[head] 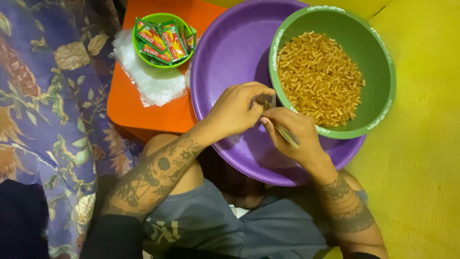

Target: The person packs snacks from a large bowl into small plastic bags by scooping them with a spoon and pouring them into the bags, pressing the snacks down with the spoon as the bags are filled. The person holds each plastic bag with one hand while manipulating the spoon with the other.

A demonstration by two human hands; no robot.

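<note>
Head view: both hands meet over the purple basin (230, 52), beside the green bowl of orange macaroni snack (320, 79). Left hand (237, 110) and right hand (292, 132) pinch a small clear plastic bag (287, 135) between fingertips, probably holding it steady close to the bowl; contents hard to tell. Small green bowl of seasoning sachets (163, 41) and a stack of clear bags (151, 79) sit within reach on an orange stool (143, 112). Yellow floor (421, 168), patterned purple cloth (52, 96) at the left.

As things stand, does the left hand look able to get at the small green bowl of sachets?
Probably yes: the left hand is beside the small green bowl, with only bare purple basin and orange surface between, though its fingers are pinching something small.
</note>
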